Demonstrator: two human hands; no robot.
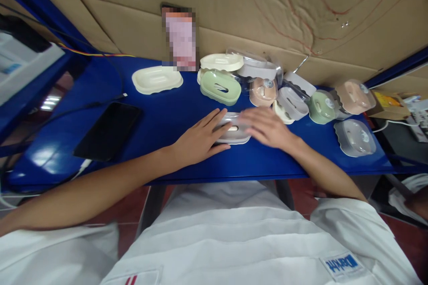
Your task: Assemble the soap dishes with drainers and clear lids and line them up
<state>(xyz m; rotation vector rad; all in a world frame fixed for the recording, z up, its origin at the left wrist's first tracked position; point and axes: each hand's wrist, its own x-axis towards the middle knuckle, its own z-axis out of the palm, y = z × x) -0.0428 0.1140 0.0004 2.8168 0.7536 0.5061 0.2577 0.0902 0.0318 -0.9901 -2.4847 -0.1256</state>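
Grey soap dish (234,130): lies on the blue table (160,142) near its front edge, between both hands, slot on top showing
Left hand (200,138): fingers spread flat, resting on the dish's left end, pressing rather than gripping
Right hand (265,127): palm down over the dish's right end, fingers loose, blurred; whether it clasps the dish cannot be told
Green soap dish (220,87): just behind the grey one
Cream tray (157,79): farther left, apart from the pile
Other dishes: peach, grey and green pieces crowd the right
Black phone (109,130): lies at left, screen dark
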